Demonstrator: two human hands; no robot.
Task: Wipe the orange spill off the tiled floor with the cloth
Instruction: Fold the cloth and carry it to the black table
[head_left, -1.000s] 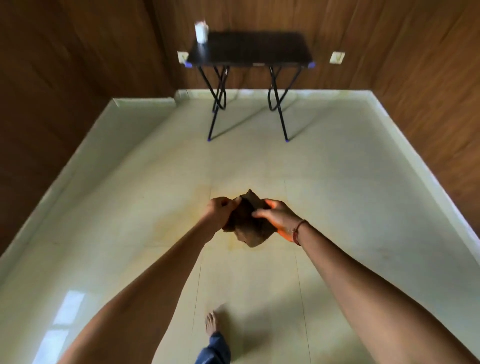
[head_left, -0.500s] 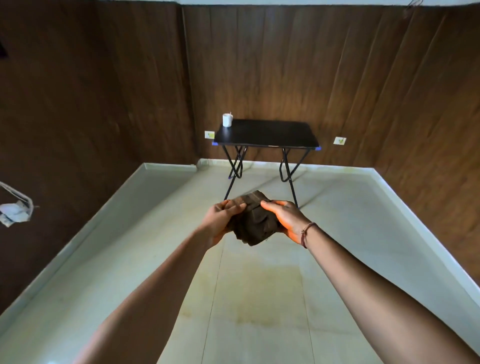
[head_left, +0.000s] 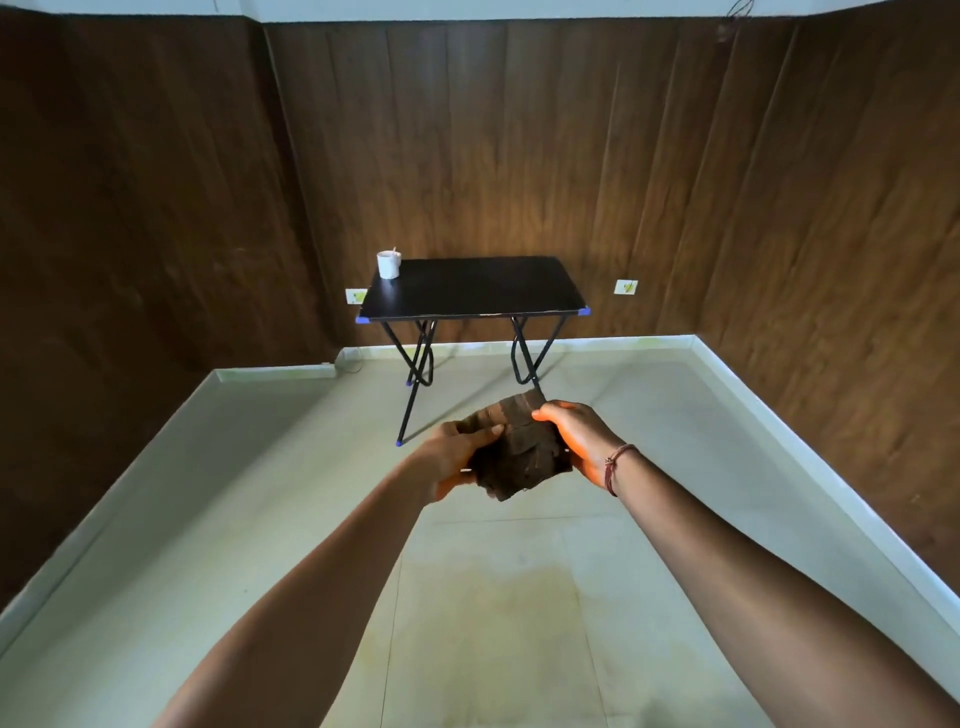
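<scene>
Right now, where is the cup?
In the head view, the cup stands upright on the far left corner of the table, above centre and slightly left in the picture.

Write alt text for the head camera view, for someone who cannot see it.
The person's left hand and right hand hold a bunched dark brown cloth in the air above a pale tiled floor with a faint orange stain. Beyond stands a black folding table bearing a white cup, against wood-panelled walls.

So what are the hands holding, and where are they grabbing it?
A bunched-up dark brown cloth, held in the air. The left hand grips its left side, and the right hand grips its right side.
</scene>
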